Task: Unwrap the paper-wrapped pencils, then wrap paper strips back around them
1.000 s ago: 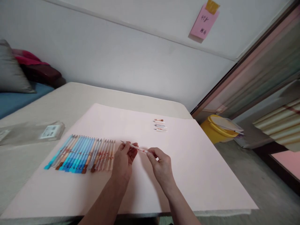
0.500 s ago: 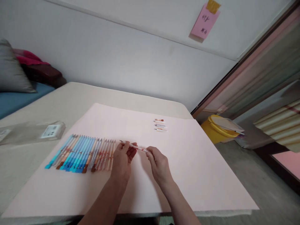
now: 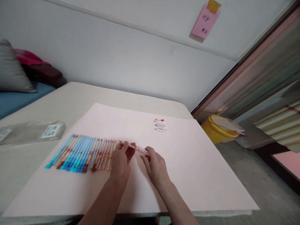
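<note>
Pale pen (image 3: 140, 149): above the surface (image 3: 199, 175), outside the row; left hand (image 3: 121, 158) grips it near the tip; right hand (image 3: 156, 167) has fingers at its rear, grip unclear. Pen row (image 3: 81, 153): laid side by side. Small pen parts (image 3: 160, 125): lying apart.

A desk (image 3: 82, 93) with a beige surface and rounded far corners carries everything. A large, pale pinkish sheet (image 3: 199, 175) lies flat over much of it, leaving beige bare along the far end and the left side. On the sheet, left of its middle, pens (image 3: 81, 153) lie side by side in a close row, tips toward the far side: mostly blue and cyan with some brown at the left, greyish and pinkish at the right. Farther back, short pen pieces (image 3: 160, 125) form a small stack of lines, one brown-ended. A clear plastic sleeve (image 3: 25, 132) with a white label (image 3: 51, 131) rests on the beige at the left.
</note>
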`<state>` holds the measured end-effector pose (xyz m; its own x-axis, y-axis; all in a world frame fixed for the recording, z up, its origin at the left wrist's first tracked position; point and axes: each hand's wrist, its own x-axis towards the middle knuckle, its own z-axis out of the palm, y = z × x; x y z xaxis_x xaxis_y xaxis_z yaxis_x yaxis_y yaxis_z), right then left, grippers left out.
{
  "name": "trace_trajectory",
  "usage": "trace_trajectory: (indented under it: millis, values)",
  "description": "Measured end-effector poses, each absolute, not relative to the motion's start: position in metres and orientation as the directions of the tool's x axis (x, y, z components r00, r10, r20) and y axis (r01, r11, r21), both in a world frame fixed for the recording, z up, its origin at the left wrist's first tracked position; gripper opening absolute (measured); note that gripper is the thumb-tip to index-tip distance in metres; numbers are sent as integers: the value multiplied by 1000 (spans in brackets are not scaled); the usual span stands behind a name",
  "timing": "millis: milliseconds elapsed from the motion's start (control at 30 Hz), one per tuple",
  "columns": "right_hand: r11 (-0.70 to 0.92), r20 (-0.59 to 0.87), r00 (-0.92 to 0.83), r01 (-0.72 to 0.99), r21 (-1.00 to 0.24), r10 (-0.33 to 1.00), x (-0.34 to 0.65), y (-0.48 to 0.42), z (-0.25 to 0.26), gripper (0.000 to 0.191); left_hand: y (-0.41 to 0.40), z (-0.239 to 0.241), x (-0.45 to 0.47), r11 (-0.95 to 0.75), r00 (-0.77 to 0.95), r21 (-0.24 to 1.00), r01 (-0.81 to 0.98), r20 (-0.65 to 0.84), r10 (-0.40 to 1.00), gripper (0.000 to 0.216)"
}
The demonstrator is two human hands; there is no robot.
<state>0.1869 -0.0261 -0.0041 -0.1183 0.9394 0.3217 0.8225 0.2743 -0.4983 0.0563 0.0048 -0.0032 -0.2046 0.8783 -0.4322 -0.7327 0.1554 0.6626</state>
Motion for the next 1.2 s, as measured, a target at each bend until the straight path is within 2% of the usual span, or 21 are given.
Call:
trace_trajectory:
  millis: [133,267,467,600,833,1000,1100,1200]
  values:
    - [294,306,-172,860,-417,936,190,-25,-8,28,5,-3,55,184,-162,652,-736,-433,887,8]
    - [272,270,-168,869,-413,948,190,-24,-8,27,5,-4,55,173,-170,657,-734,-425,889,8]
    - [322,308,-200,850,-417,930,189,-25,-7,22,4,-5,56,178,-168,655,-734,-429,888,9]
    - [290,281,-184,868,-404,942,190,-24,-9,31,3,-4,56,189,-150,651,-735,-428,891,9]
    - [263,308,-123,841,-473,943,188,-25,-4,20,3,-6,56,178,-163,646,-742,-431,887,9]
    - [159,144,-89,778,-607,986,189,-24,-2,30,4,-6,56,182,-155,649,-739,-426,892,10]
    - [160,140,-96,798,-580,985,190,-23,-4,39,4,-5,56,180,-159,654,-735,-424,891,10]
    - [167,184,-76,816,-553,980,190,-24,-4,28,4,-5,56,186,-165,656,-732,-435,885,9]
